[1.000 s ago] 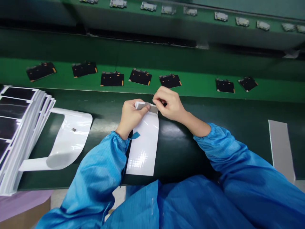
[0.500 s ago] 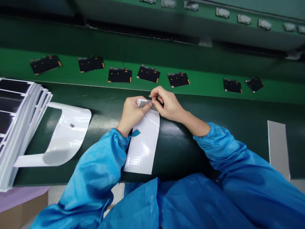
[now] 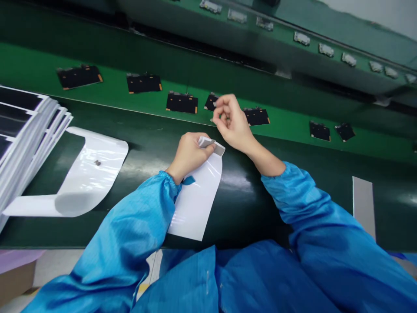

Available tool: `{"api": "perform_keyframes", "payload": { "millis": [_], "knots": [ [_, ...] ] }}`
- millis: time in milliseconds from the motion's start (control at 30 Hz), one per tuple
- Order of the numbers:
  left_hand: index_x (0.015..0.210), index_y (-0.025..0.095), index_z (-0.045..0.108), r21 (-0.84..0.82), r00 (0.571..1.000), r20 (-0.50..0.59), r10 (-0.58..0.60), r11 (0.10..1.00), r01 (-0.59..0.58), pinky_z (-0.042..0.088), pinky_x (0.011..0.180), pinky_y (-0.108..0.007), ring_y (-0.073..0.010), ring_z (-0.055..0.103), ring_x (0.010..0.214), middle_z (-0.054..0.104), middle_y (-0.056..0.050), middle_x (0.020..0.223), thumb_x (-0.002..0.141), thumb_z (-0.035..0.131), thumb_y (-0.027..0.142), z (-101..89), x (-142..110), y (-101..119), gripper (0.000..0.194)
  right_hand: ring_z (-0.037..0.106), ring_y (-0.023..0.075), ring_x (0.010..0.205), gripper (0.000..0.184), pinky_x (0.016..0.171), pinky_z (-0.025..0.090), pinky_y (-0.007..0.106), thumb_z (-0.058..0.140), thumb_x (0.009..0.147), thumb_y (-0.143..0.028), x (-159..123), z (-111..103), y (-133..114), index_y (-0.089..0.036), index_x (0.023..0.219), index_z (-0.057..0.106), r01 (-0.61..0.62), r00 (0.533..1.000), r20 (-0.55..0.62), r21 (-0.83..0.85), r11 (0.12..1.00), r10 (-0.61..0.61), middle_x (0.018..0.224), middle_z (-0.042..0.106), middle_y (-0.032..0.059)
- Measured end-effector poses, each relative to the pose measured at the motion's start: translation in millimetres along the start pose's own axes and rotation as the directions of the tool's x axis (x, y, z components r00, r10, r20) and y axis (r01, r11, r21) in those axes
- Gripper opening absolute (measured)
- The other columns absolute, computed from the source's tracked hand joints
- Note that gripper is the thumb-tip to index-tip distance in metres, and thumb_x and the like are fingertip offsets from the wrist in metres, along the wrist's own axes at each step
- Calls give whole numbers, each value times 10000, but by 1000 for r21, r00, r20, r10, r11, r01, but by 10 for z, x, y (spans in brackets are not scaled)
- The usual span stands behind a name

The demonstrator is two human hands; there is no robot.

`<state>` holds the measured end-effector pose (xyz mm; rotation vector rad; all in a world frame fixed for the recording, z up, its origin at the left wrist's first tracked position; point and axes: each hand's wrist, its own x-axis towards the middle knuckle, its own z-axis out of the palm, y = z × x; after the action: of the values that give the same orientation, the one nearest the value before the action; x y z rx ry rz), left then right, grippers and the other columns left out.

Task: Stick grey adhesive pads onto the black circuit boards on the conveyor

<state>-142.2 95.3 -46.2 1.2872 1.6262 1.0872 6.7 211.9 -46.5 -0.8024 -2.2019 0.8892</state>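
Observation:
My left hand (image 3: 193, 152) is closed around the upper end of a glossy white sheet (image 3: 198, 200), thumb on top. This end is folded over and carries a grey strip (image 3: 219, 148). The sheet's lower part lies on the dark green bench toward my body. My right hand (image 3: 230, 124) is raised up and to the right of the left one, apart from the sheet, fingers curled. Tiny pale bits show at its thumb and index fingertips, too small to make out. Behind those fingers, a black flat part (image 3: 211, 101) on the green belt is partly hidden.
More black flat parts (image 3: 181, 103) lie along the green belt (image 3: 283, 124). At left are a stack of white-edged sheets (image 3: 35, 143) and a curled white sheet (image 3: 87, 174) with a small dark bit. A grey plate (image 3: 363, 208) lies at right. Small metallic parts (image 3: 301, 38) line an upper shelf.
My right hand has moved up and away from the sheet's grey end toward the belt. My left hand keeps its hold on the sheet. The camera view has tilted slightly.

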Motion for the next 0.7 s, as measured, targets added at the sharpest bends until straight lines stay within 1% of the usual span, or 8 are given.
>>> {"api": "perform_keyframes", "payload": {
  "millis": [67,167,267,333,433,600,700],
  "knots": [
    [660,172,659,2,1000,27,13,1000,-13,331,572,-271,-149,487,614,589,-3,612,751,712,353,6,-1,-32,210,449,152,682,310,685,465,327,607,1028,-321,316,85,-9,-270,1294,456,11,999,53,-8,1000,-11,941,597,15],
    [693,174,676,-17,998,58,33,999,-32,347,589,-276,-160,512,634,608,-3,629,756,703,356,1,1,-64,195,497,150,715,320,723,473,309,642,988,-255,772,280,-7,-260,1253,463,52,979,196,-7,999,-49,889,604,-7],
    [691,173,669,-5,995,79,58,998,-58,346,599,-280,-165,526,650,603,-2,629,761,687,340,-11,3,-66,182,550,147,746,331,761,480,296,649,946,-193,1041,508,44,-241,1213,459,90,943,323,-4,996,-84,838,599,-32],
    [680,174,661,15,993,88,75,997,-76,342,603,-284,-166,525,655,602,-5,634,771,672,329,-12,3,-60,180,573,150,752,343,780,484,299,653,923,-167,1103,628,100,-234,1195,457,105,927,365,-18,994,-91,817,599,-41],
    [650,181,625,44,992,78,95,994,-98,319,600,-293,-161,498,635,571,0,614,780,664,315,1,-1,-58,190,590,158,748,346,803,488,319,653,908,-143,1100,708,180,-231,1183,462,114,927,365,-49,992,-88,819,620,-36],
    [642,188,610,56,993,72,95,994,-99,306,601,-299,-164,500,634,570,0,616,775,669,266,27,-7,-62,164,606,177,757,369,802,480,343,614,876,-97,1059,678,247,-226,1189,469,109,937,341,-87,990,-73,842,662,-15],
    [631,190,607,62,993,69,95,993,-99,305,603,-303,-163,487,624,558,4,604,770,675,242,24,-14,-55,164,621,190,788,389,773,457,339,582,850,-62,1042,643,256,-218,1191,476,134,936,342,-130,982,-83,837,672,-8]
  ]
}}
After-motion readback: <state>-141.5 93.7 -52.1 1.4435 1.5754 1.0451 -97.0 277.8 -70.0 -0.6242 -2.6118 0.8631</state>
